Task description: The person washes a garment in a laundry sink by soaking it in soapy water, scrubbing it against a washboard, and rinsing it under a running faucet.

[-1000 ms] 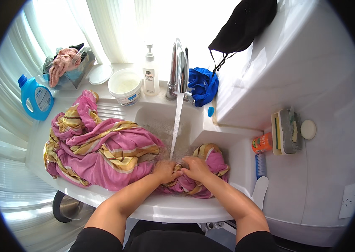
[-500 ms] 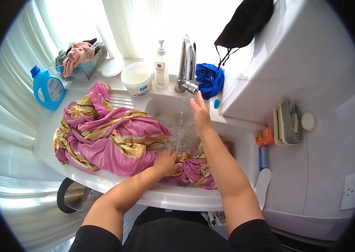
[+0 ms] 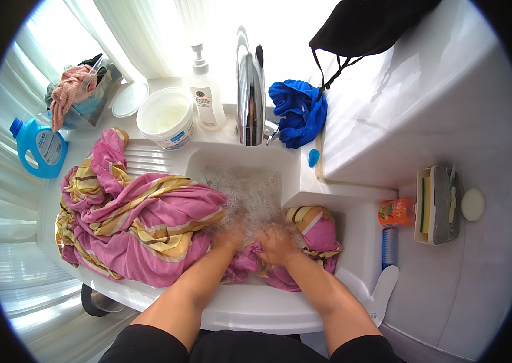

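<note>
A large pink cloth with yellow stripes (image 3: 168,209) lies bunched over the left side of the white sink (image 3: 295,178), and part of it trails into sudsy water (image 3: 241,184) in the basin. My right hand (image 3: 277,244) grips a wet fold of the cloth, fingers curled downward. Close beside it, my left hand (image 3: 230,237) dips into the water against the cloth; suds and blur hide its fingers. Another bundle of the cloth sits in the basin just right of my right hand. The chrome faucet (image 3: 250,100) stands behind the basin, with no stream visible from it.
Along the back ledge stand a white tub (image 3: 167,118), a pump bottle (image 3: 207,97) and a blue cloth (image 3: 298,112). A blue detergent bottle (image 3: 39,148) is at far left. To the right are an orange container (image 3: 396,212), a brush (image 3: 389,248) and a sponge holder (image 3: 436,206).
My right hand has come down from the faucet into the basin and taken hold of the cloth. The water stream has stopped showing. My left hand has sunk into the suds.
</note>
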{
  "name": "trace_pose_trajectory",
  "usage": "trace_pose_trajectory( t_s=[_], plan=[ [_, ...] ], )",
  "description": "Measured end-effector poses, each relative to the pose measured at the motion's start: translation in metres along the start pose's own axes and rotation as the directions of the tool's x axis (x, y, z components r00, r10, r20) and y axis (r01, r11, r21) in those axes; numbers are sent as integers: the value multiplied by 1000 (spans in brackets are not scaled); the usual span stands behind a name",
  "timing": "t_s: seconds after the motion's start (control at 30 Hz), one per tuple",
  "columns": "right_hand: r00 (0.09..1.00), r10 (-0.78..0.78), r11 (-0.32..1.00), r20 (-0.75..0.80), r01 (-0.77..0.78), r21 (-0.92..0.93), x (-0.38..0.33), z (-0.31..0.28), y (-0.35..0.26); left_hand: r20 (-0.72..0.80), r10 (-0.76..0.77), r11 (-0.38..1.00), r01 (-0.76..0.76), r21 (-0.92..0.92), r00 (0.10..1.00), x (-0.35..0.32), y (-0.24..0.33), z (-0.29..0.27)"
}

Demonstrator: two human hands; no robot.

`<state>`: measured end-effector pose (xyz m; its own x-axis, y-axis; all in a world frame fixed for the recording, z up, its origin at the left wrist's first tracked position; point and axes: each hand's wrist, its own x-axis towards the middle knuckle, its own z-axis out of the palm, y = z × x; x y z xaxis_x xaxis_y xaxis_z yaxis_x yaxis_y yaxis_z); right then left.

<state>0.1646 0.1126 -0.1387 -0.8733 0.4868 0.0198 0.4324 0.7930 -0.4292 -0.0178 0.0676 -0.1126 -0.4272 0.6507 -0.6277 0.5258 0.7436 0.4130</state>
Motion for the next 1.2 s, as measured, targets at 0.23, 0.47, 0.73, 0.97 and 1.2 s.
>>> trace_pose_trajectory(
  t_s=[0.23,0.47,0.73,0.97,1.2],
  plan=[
    [957,209,975,200,-220,34,51,-54,-3,68,324,907,-330,260,944,68,-28,30],
    [936,306,907,172,-342,245,13,-98,-29,105,303,928,-318,192,947,-2,-5,-50],
    [898,420,837,-132,-327,438,-109,-164,-19,-118,221,975,-220,25,968,-19,-18,-68],
    [963,63,858,263,-186,478,-108,-163,-15,-160,717,685,-643,343,678,-72,6,-55],
    [936,226,972,270,-197,-128,-20,-76,-58,76,726,568,-658,495,684,-61,-16,14]
  ],
)
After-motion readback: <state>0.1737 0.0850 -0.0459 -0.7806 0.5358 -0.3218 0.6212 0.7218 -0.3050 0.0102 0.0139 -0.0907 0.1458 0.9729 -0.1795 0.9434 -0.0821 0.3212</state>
